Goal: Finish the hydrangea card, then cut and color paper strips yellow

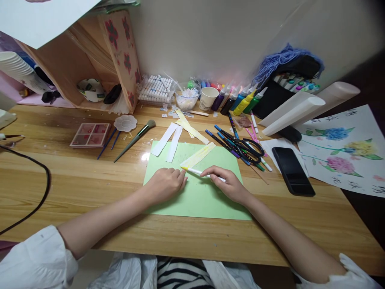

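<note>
The left hand [167, 184] rests on green paper [204, 205] on a bench [75, 176], fingers curled, any grip hidden. Just beyond lies a yellow-streaked paper strip [199, 155], its near end meeting a white marker [195, 171] pinched in the right hand [226, 182]. If the strip slips, ink could stain the green paper. Far right, a flower picture [369, 124] carries handwriting, too unclear to read.

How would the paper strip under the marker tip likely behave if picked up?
The paper strip would probably bend easily, since it looks thin. Narrow and flat, it is likely light and unlikely to roll on the green sheet.
</note>
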Demonstrator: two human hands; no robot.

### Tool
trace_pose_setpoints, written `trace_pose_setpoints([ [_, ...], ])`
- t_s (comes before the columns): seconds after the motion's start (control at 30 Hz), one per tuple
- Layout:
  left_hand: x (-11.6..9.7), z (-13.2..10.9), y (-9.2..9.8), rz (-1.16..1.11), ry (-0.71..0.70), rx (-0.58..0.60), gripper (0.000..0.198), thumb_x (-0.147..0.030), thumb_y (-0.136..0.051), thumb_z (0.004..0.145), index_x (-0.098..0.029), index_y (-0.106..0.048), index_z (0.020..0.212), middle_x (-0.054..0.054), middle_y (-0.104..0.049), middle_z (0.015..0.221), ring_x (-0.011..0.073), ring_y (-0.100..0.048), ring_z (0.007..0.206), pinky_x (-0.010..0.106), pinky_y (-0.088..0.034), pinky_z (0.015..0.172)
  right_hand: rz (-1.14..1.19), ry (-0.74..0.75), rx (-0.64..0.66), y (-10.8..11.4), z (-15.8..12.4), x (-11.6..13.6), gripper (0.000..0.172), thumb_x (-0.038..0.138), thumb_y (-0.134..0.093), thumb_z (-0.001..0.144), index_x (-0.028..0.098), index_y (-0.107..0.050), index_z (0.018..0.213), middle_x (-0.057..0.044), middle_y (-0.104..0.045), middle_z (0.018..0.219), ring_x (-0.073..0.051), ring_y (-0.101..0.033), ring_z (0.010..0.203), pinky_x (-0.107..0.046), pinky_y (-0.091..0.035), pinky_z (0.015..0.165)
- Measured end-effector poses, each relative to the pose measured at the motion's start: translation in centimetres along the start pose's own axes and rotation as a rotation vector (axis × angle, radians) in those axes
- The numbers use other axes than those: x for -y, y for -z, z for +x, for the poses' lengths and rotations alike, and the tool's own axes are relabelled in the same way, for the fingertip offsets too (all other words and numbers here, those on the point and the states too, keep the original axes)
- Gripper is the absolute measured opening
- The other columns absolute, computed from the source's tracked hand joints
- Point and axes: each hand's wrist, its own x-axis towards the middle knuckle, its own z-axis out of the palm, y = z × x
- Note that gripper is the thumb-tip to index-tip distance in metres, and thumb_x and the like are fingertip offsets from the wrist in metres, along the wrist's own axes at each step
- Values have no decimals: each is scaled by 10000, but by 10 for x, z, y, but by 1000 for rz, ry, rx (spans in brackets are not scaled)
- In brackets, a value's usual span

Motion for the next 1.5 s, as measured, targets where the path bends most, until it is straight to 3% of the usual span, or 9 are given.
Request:
trace_pose_setpoints([
  [0.27,-1,0,-1,-41,30,30,312,-236,-329,939,-118,-603,850,41,-582,566,149,-554,500,256,-347,450,-34,1,-14,-1,0,0,254,247,-373,932,195,-614,993,-11,-603,782,-127,-488,605,-232,-376,567],
  [0.57,0,-1,-1,5,8,-32,267,-234,-378,922,-114,-614,884,25,-583,555,159,-550,482,268,-300,423,-30,-3,-83,2,1,1,250,218,-380,916,191,-623,964,-22,-629,843,-136,-538,672,-234,-395,589],
  [0.7,-1,-1,0,10,13,-4,270,-236,-370,926,-120,-608,873,24,-585,558,148,-557,489,256,-300,429,-21,4,-42,3,1,0,255,223,-385,910,189,-637,921,-17,-637,812,-138,-548,675,-236,-399,593],
  [1.03,-1,-1,-1,14,12,8,283,-238,-351,934,-114,-602,888,29,-586,561,145,-561,495,254,-295,432,-1,-34,-126,6,2,-4,265,216,-392,893,184,-653,862,-18,-637,797,-155,-563,716,-255,-404,634],
  [1.4,-1,-2,-2,6,25,29,272,-246,-374,928,-109,-607,946,26,-601,583,154,-579,521,266,-296,431,-65,-34,-153,7,2,-3,241,211,-388,899,194,-627,877,10,-570,706,-117,-448,559,-243,-321,529],
  [1.5,0,-2,-2,-3,33,44,276,-248,-370,930,-108,-608,955,30,-602,584,157,-586,532,267,-302,438,-75,-34,-168,6,3,-2,222,207,-395,900,192,-616,887,7,-576,740,-119,-469,597,-240,-332,550],
])
